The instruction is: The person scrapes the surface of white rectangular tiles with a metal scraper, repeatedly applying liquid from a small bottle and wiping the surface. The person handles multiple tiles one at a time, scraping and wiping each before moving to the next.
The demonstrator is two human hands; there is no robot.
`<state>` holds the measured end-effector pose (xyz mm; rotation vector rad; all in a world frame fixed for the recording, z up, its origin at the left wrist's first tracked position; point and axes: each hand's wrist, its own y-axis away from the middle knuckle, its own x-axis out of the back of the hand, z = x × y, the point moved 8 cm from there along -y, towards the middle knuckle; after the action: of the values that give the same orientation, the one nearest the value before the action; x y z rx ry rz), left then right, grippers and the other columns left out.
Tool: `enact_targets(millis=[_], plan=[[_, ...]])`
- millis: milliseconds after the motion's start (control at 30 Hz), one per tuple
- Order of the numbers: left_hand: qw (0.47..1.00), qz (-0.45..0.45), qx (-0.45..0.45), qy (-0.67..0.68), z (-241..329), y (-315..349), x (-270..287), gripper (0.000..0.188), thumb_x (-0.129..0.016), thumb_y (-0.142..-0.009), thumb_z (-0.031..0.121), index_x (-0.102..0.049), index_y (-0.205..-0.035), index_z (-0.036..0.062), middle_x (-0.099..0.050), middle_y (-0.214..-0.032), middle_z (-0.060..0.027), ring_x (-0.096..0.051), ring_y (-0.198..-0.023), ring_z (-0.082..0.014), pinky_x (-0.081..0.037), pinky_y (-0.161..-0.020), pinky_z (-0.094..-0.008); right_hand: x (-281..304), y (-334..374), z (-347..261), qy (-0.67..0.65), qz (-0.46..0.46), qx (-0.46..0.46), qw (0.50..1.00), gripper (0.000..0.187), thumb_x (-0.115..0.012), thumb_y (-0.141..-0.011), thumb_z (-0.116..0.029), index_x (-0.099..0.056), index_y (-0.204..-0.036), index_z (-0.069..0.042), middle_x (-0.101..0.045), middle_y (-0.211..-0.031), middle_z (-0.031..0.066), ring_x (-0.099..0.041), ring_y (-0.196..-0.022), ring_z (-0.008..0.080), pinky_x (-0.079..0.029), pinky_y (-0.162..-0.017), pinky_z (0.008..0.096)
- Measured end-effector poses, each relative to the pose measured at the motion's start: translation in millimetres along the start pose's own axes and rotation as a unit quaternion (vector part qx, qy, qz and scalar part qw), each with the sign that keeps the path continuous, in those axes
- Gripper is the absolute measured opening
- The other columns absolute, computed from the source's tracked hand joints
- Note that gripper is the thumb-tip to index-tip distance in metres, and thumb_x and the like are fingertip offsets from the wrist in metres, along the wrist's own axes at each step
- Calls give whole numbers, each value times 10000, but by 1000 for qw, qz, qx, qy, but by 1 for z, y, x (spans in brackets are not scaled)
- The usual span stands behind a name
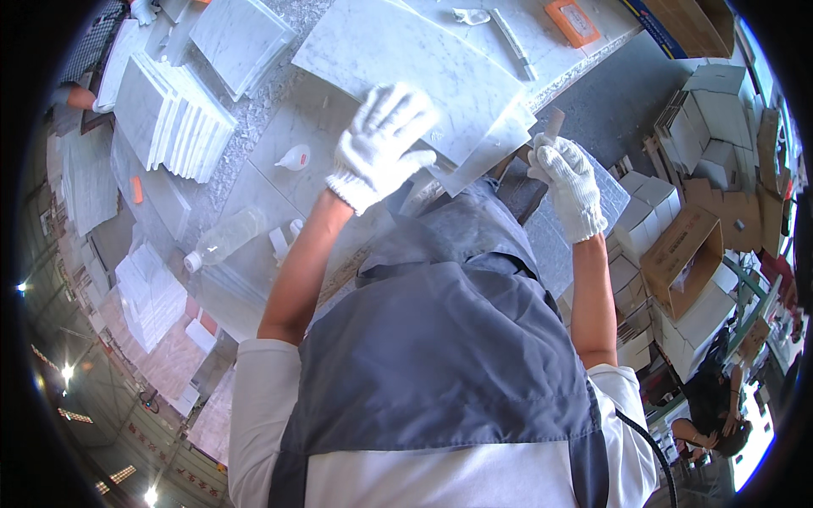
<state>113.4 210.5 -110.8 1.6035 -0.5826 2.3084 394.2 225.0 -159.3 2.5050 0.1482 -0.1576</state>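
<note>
My left hand [379, 151], in a white knitted glove, lies with fingers stretched out over the near left part of a polished white marble tile [457, 85]. That tile rests on other tiles, and its near corner points toward my apron. My right hand [569, 188], gloved the same way, is closed around a short grey-brown bar [555, 124] whose end sticks up past the fingers. It is just off the tile's right corner. Beyond the left hand, a white tube [513, 44] and an orange rectangular block [572, 22] lie on the pale work surface.
Stacked marble tiles [174, 118] stand at the left. A clear plastic bottle [227, 239] and a small white squeeze bottle [294, 157] lie nearer. On the right are white boxes [648, 207] and an open cardboard box [683, 258]. Other people are at the far left and lower right.
</note>
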Motion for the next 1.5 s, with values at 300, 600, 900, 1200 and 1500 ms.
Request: enact_targets(millis=[300,600,900,1200,1500], plan=[[998,23,28,-46,7,-19,-15,706,-672,-861,611,-583,-1435,209,-500,-1535,-65,-383,-1476,-294,-229,-1257,-506,-28,-7,-17,106,-30,21,994,384,-719,-982,-262,-681,-1260,0,-702,-985,33,-654,-865,110,-564,-762,287],[993,48,98,-41,-1,-28,-21,791,-530,-929,691,-490,-1518,166,-402,-1614,-107,-294,-1526,-317,-133,-1271,-530,-30,-5,-19,110,-4,26,994,369,-686,-999,-215,-657,-1279,24,-705,-1091,79,-696,-936,157,-596,-818,309],[987,66,119,-91,-18,-25,-25,735,-451,-988,650,-458,-1548,174,-324,-1667,-93,-245,-1557,-290,-118,-1280,-501,-30,-4,-22,149,11,53,987,365,-665,-996,-180,-648,-1292,33,-700,-1038,84,-686,-856,136,-598,-763,290],[924,94,351,-117,-91,2,8,592,-463,-1028,528,-520,-1501,176,-398,-1627,-105,-338,-1515,-289,-141,-1275,-517,-39,-1,-23,170,3,71,983,461,-637,-1001,-121,-567,-1451,-45,-688,-975,43,-650,-815,97,-573,-721,259],[877,269,383,110,-65,33,5,346,-645,-958,323,-599,-1194,75,-578,-1298,-166,-574,-1212,-374,-479,-1008,-454,-59,0,-23,212,-10,96,972,498,-641,-974,-76,-548,-1461,-30,-674,-925,50,-631,-749,88,-541,-687,264]])
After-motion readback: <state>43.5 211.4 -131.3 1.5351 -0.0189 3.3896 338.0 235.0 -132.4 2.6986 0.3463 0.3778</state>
